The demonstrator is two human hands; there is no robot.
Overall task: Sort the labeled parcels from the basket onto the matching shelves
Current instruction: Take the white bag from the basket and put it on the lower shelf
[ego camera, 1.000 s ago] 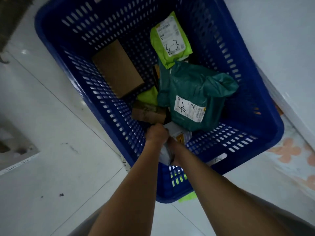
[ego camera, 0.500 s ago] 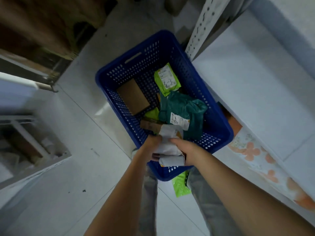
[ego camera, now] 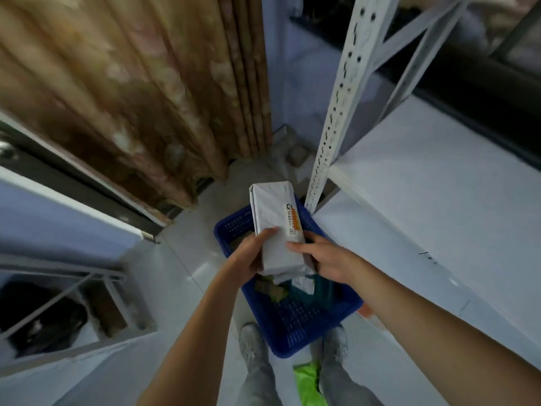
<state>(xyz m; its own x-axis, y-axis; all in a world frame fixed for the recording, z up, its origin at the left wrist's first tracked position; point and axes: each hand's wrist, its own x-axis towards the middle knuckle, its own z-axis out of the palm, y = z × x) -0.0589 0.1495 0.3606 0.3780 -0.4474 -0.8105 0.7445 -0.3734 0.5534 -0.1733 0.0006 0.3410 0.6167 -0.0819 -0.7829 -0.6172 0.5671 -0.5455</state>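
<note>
Both hands grip white parcel [ego camera: 276, 230] above basket [ego camera: 295, 323]: left hand [ego camera: 248, 256] wraps lower left edge, right hand [ego camera: 323, 256] right side. Label unreadable here. Advice: read label first, then match shelf [ego camera: 439, 183].

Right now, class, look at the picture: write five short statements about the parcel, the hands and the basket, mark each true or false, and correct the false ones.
1. Both hands hold the white parcel. True: the left hand and the right hand grip its lower part.
2. The parcel lies inside the blue basket. False: it is held up above the basket.
3. The basket stands on the floor by the person's feet. True.
4. The basket is red. False: it is blue.
5. The parcel carries a label with an orange strip. True.
</note>
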